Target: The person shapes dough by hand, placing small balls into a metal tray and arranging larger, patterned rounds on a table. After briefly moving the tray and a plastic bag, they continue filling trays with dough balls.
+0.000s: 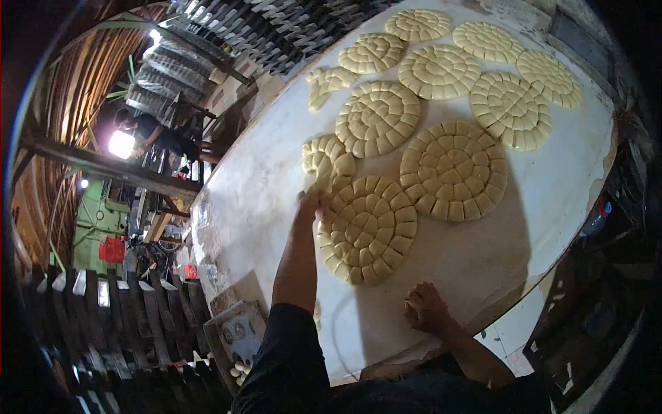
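Note:
My left hand (312, 201) reaches to the left side of the dough rounds. Its fingers are closed at the lower end of an uneven strip of scored dough (329, 157). Just right of it lies a round of pale dough (369, 231), cut into small blocks in rings. Another scored round (453, 171) sits beside that one, to the upper right. My right hand (424, 308) is low over the near part of the table, its fingers curled in. Whether anything is inside them is hidden.
Several more scored rounds (440, 72) and a smaller dough piece (327, 84) lie farther up the pale table (255, 172). A tray (238, 331) stands at the lower left. Beyond the table, a person (155, 134) is near a bright lamp (122, 144). Dark slatted racks (131, 317) stand at left.

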The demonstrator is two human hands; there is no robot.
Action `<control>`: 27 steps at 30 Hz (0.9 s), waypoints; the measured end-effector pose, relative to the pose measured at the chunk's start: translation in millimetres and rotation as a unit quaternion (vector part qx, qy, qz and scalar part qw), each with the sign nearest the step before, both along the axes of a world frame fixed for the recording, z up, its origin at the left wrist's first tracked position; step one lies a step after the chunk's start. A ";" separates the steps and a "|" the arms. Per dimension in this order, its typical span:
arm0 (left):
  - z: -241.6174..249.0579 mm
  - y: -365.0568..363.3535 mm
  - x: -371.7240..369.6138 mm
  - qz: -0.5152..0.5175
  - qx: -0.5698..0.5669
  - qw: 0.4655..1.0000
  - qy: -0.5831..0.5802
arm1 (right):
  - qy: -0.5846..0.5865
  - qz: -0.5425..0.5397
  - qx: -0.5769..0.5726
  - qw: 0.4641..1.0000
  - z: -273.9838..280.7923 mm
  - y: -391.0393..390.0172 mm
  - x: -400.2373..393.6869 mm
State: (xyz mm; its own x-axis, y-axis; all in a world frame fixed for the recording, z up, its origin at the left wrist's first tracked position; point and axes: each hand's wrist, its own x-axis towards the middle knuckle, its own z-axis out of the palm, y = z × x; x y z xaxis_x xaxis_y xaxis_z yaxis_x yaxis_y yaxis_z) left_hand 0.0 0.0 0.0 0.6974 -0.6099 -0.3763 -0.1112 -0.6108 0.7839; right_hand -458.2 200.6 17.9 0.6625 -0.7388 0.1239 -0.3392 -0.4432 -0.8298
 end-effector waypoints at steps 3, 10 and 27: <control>-12.2 63.9 -21.5 -0.077 -0.104 0.988 0.082 | -0.004 -0.001 -0.076 0.997 7.8 -29.3 -22.2; 23.1 334.3 -55.0 0.130 -0.354 0.909 0.180 | 0.001 -0.099 -0.284 0.954 -31.9 13.3 8.0; -13.5 577.6 -182.7 0.038 -0.325 0.934 0.145 | 0.024 -0.014 -0.003 1.000 10.0 116.2 11.2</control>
